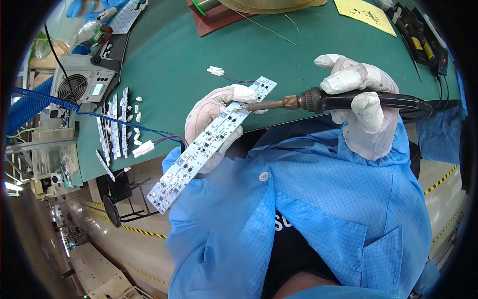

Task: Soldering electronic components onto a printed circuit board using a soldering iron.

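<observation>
My gloved left hand (208,115) grips a long white circuit board (199,147), its thumb and fingers closed around the upper part. The board slants from upper right to lower left and carries rows of small components. Thin wires with a white connector (216,71) lead off its far end, and a second white connector (144,149) hangs on wires beside the left hand. In my gloved right hand (366,104), whose fingertips are wrapped in white, is a soldering iron (298,102). Its tip points left and meets, or nearly meets, the board near the left hand's fingers.
Several narrow boards (114,127) and loose white connectors (137,112) lie at the left of the green table (164,89). Beyond them stands a fan unit with a display (84,82). A yellow sponge sheet (366,15) and a black device (423,42) sit far right.
</observation>
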`<state>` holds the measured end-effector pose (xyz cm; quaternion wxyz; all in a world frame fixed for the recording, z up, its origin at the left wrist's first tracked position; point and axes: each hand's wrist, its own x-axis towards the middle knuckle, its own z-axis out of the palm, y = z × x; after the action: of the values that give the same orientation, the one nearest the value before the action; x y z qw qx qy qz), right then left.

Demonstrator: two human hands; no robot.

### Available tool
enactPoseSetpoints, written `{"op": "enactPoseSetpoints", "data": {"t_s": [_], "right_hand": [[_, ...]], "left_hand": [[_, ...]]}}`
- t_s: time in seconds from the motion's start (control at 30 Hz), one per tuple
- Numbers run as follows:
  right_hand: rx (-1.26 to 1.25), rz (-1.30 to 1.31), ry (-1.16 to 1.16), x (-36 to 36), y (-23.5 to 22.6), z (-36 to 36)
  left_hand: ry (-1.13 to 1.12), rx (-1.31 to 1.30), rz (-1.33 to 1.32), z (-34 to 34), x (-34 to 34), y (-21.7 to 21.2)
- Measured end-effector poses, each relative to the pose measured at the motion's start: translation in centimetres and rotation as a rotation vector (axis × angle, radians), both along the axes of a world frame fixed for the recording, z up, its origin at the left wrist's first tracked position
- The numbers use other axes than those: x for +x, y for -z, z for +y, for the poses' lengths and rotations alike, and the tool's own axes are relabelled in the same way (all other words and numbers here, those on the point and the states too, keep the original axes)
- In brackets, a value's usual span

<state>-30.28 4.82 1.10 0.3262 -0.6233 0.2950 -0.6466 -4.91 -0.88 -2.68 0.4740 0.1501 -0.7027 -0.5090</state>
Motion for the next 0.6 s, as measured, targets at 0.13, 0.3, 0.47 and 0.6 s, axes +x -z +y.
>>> {"op": "enactPoseSetpoints", "data": {"t_s": [0.13, 0.3, 0.47, 0.6], "right_hand": [[0.021, -0.022, -0.003, 0.1, 0.4, 0.1], [-0.072, 0.033, -0.019, 0.0, 0.0, -0.3], [-0.003, 0.060, 0.030, 0.3, -0.2, 0.1], [-0.041, 0.094, 0.015, 0.1, -0.4, 0.0]], "left_hand": [[0.030, -0.026, -0.103, -0.7, 0.6, 0.2], [0.014, 0.032, -0.037, 0.5, 0.2, -0.9], [0.008, 0.100, 0.040, 0.0, 0.2, 0.8], [-0.089, -0.029, -0.142, -0.3, 1.5, 0.9]]}}
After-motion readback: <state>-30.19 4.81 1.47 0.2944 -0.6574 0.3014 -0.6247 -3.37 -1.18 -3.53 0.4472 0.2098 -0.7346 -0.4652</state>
